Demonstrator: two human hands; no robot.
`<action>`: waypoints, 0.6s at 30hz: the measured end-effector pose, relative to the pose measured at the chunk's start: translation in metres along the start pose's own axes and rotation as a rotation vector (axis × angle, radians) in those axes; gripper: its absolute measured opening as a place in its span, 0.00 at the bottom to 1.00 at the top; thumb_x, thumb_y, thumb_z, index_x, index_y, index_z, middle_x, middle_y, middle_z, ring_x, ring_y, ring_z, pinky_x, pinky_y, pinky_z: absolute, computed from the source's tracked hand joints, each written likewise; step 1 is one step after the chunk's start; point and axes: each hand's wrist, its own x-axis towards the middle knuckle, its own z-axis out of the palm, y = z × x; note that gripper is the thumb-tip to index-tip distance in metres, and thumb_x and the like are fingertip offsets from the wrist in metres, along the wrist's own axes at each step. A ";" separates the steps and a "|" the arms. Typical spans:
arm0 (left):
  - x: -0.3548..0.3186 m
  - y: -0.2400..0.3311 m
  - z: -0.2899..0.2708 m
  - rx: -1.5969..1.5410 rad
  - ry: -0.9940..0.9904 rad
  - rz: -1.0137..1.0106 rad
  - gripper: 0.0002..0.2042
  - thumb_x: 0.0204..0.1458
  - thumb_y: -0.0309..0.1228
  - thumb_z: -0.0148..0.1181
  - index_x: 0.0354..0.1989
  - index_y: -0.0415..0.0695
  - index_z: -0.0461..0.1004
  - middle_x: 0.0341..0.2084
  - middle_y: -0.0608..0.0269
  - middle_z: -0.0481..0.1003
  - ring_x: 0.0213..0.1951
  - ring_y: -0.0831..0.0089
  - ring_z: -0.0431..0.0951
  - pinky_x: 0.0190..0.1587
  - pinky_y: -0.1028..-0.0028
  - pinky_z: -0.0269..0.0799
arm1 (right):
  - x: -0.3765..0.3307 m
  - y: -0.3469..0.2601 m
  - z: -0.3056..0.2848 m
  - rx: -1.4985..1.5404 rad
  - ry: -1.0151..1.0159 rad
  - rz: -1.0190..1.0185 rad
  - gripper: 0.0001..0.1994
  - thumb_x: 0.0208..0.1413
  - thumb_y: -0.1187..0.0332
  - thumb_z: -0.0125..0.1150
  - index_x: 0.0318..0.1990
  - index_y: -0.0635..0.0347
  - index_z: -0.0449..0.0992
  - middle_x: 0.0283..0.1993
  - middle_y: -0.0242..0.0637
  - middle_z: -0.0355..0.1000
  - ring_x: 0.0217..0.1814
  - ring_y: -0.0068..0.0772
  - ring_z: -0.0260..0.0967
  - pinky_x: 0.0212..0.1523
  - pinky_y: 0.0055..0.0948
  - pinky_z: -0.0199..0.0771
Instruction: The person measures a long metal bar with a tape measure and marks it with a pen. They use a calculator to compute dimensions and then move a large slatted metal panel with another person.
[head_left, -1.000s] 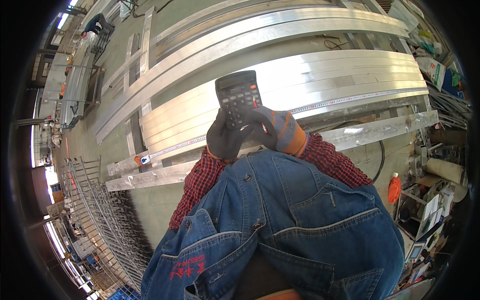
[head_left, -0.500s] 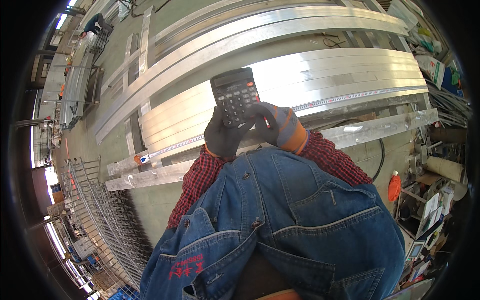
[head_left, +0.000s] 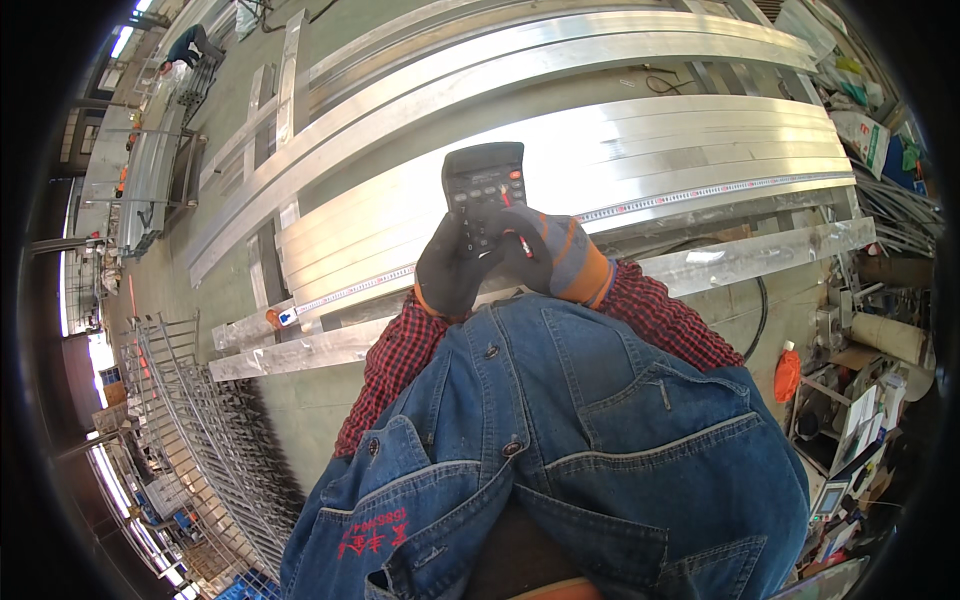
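Observation:
My left hand (head_left: 446, 268), in a dark glove, grips the lower part of a black calculator (head_left: 482, 162) in front of my chest. Its display end tilts away and looks dark. Over the lower keys sits my right hand (head_left: 550, 245), gloved in dark, grey and orange, with its fingers closed round a slim red pencil or pen (head_left: 527, 246). The pencil's front end points up at the keys, and its exact contact is too small to tell. Below the calculator, a tape measure (head_left: 655, 207) lies stretched along flat silvery metal bars (head_left: 720, 140); its end piece (head_left: 287, 317) is at the left.
Long metal profiles (head_left: 400, 95) rest on crossbeams (head_left: 290, 75) further out. A metal beam (head_left: 770, 258) runs close before me. Metal racks (head_left: 200, 400) stand at left, a cluttered trolley (head_left: 840, 420) with an orange bottle (head_left: 788, 372) at right. Another person (head_left: 190, 48) bends over far left.
The calculator has shifted slightly right and tilted, so its display looks darker and foreshortened. My right hand with the pencil has moved slightly further over the keys.

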 end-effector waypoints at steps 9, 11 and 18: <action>-0.002 0.004 -0.005 0.078 -0.076 -0.075 0.28 0.80 0.49 0.37 0.76 0.42 0.62 0.70 0.48 0.72 0.70 0.55 0.75 0.72 0.48 0.76 | 0.002 0.006 -0.006 -0.131 0.114 0.120 0.12 0.67 0.72 0.60 0.55 0.51 0.79 0.45 0.43 0.83 0.40 0.49 0.85 0.40 0.42 0.86; -0.003 0.004 -0.005 0.068 -0.082 -0.068 0.28 0.81 0.49 0.36 0.77 0.42 0.61 0.70 0.47 0.71 0.71 0.54 0.74 0.72 0.48 0.76 | 0.002 0.006 -0.006 -0.124 0.131 0.108 0.12 0.67 0.71 0.61 0.55 0.52 0.79 0.45 0.42 0.83 0.40 0.49 0.85 0.39 0.41 0.86; -0.004 -0.003 -0.011 0.021 -0.024 -0.067 0.27 0.81 0.48 0.34 0.78 0.42 0.59 0.72 0.47 0.69 0.73 0.52 0.72 0.72 0.47 0.75 | 0.002 -0.005 -0.011 -0.155 0.112 0.161 0.11 0.66 0.70 0.65 0.54 0.55 0.79 0.43 0.42 0.83 0.39 0.45 0.85 0.39 0.41 0.85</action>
